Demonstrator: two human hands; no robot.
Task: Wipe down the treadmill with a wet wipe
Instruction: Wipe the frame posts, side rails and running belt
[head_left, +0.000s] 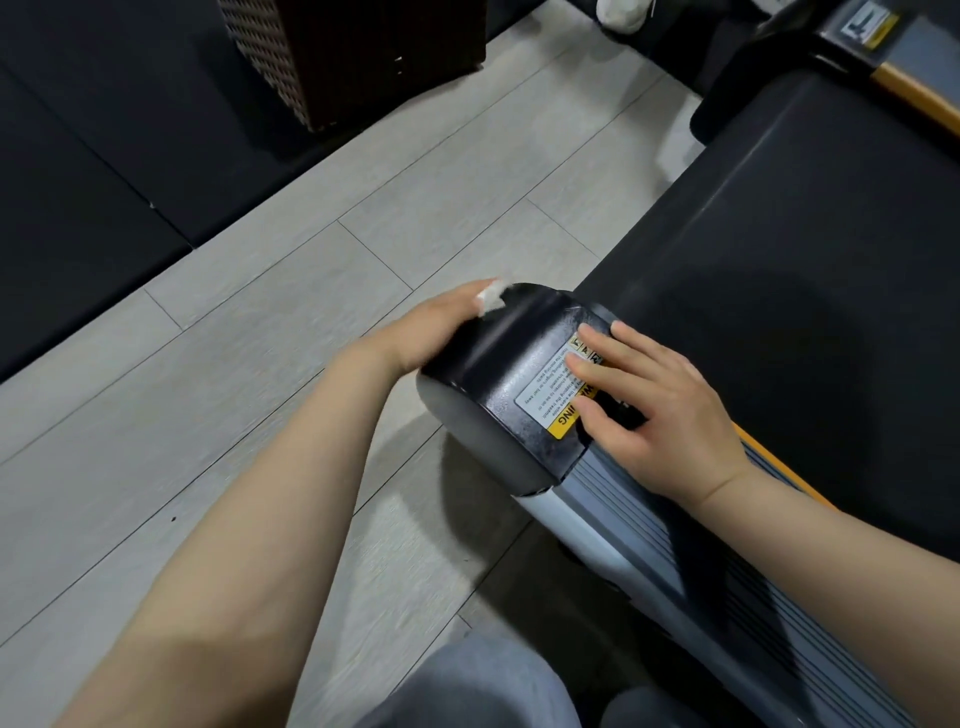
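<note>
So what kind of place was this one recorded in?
Probably a gym. There is a treadmill with a warning label on its end cap, black floor mats, and part of another machine at the top right.

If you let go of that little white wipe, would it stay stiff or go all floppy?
Probably floppy: the wet wipe already shows as a crumpled wad under the left hand on the treadmill's end cap. It looks thin, so likely very light. Being wet, it might cling rather than slide.
</note>
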